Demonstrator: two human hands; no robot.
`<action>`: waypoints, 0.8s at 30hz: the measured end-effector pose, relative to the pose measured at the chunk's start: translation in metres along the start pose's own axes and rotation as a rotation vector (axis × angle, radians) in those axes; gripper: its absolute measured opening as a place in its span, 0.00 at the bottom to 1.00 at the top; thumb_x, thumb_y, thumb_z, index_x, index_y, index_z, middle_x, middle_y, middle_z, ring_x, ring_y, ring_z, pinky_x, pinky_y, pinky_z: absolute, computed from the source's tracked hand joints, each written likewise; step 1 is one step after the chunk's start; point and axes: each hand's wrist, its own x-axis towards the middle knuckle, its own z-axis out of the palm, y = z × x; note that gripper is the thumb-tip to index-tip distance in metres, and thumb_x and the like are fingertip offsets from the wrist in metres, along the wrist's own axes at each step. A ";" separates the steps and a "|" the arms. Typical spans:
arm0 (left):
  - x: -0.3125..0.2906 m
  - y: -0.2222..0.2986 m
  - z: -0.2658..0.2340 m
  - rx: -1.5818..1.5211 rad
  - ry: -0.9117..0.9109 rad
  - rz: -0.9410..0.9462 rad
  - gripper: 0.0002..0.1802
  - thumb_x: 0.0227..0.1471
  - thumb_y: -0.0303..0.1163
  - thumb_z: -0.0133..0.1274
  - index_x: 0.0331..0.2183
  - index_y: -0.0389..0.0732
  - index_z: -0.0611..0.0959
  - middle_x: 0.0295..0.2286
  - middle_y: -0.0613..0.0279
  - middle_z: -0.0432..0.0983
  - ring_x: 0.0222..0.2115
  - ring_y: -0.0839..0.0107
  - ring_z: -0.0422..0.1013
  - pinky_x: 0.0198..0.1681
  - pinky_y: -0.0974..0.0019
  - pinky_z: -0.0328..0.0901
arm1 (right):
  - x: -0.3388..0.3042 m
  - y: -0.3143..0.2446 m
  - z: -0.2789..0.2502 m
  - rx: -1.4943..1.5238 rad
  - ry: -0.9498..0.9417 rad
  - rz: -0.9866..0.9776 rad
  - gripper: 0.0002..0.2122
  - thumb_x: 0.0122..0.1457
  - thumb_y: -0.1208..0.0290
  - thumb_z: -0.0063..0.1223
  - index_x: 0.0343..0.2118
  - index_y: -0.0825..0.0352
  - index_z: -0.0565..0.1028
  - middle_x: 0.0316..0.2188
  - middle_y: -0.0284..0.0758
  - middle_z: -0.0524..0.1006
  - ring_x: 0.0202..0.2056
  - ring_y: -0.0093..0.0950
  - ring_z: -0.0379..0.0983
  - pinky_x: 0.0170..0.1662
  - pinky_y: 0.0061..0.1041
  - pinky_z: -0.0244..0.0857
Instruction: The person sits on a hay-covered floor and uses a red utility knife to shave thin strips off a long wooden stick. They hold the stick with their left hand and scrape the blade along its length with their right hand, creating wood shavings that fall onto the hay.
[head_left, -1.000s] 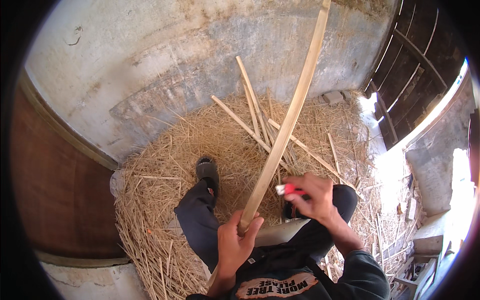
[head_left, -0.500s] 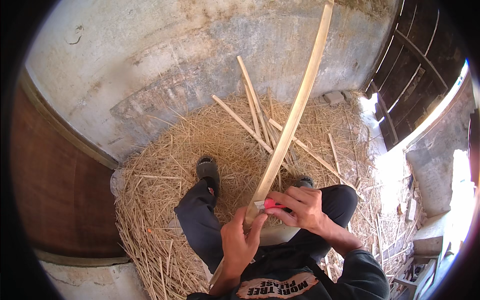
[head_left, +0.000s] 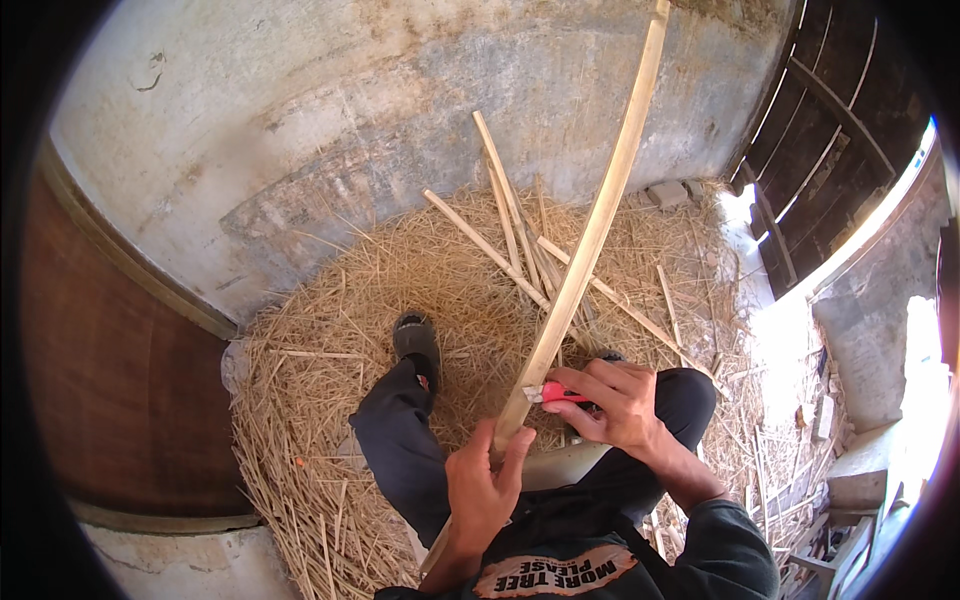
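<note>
A long pale bamboo strip slants from my lap up toward the wall. My left hand is closed around its lower part, thumb on one side and fingers on the other. Its lowest end shows again below my left wrist. In my right hand is a red utility knife, gripped between thumb and fingers. The knife's short metal blade touches the strip's right edge, a little above my left hand.
Several bamboo strips lie crossed on the straw-like shavings, some propped near the stained wall. A brown panel stands at left. Dark slatted boards are at right. My shoe rests among the shavings.
My right hand and the knife have moved slightly up and right along the strip, away from my left hand. The left hand keeps its hold almost unmoved.
</note>
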 end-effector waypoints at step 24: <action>-0.009 -0.016 -0.005 -0.021 -0.011 -0.011 0.13 0.63 0.33 0.67 0.34 0.32 0.83 0.17 0.68 0.71 0.19 0.85 0.63 0.21 0.73 0.58 | 0.010 0.037 -0.020 0.705 0.096 0.670 0.14 0.64 0.67 0.68 0.48 0.69 0.83 0.27 0.22 0.72 0.29 0.13 0.65 0.34 0.18 0.60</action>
